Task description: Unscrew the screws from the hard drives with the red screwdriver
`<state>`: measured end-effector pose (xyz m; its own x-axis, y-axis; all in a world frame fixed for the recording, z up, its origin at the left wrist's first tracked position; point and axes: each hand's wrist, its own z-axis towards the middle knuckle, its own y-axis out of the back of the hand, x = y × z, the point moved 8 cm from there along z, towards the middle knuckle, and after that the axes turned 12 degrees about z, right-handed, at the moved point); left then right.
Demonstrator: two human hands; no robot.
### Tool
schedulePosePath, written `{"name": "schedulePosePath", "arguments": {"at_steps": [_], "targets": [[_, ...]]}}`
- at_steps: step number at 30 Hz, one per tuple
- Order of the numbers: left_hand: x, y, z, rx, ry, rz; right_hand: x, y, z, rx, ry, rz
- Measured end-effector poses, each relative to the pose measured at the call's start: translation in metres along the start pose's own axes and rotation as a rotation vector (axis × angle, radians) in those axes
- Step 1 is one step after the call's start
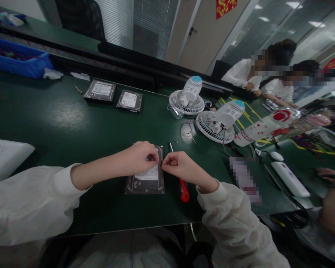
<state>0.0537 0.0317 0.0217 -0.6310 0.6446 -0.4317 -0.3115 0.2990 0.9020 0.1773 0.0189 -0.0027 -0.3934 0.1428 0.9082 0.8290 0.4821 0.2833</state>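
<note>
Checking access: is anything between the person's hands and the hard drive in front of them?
Nothing visible. The left hand rests on the hard drive, the right hand is at its right edge; the screwdriver lies beside it.

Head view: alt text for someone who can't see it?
Left hand and right hand, fingers curled, meet at the right edge of a hard drive flat on a green table. A red-handled screwdriver lies beside it; two more drives and two white fans sit beyond.

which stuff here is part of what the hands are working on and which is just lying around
In use: hard drive, left hand, right hand, red-handled screwdriver.
Lying about: two far hard drives, two white fans, blue bin, white mouse.
</note>
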Motion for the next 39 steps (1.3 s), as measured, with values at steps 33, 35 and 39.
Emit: {"name": "schedulePosePath", "arguments": {"at_steps": [33,35,39], "targets": [[-0.001,-0.009,-0.007,0.035,-0.023,0.026,0.008,0.027,-0.107,-0.657,0.102,-0.526],[0.001,-0.009,-0.008,0.026,-0.023,0.029,0.031,0.045,-0.120,-0.778,0.272,-0.537],[-0.011,-0.004,-0.015,0.035,-0.010,0.151,0.081,0.086,-0.140,-1.001,0.533,-0.592]]}}
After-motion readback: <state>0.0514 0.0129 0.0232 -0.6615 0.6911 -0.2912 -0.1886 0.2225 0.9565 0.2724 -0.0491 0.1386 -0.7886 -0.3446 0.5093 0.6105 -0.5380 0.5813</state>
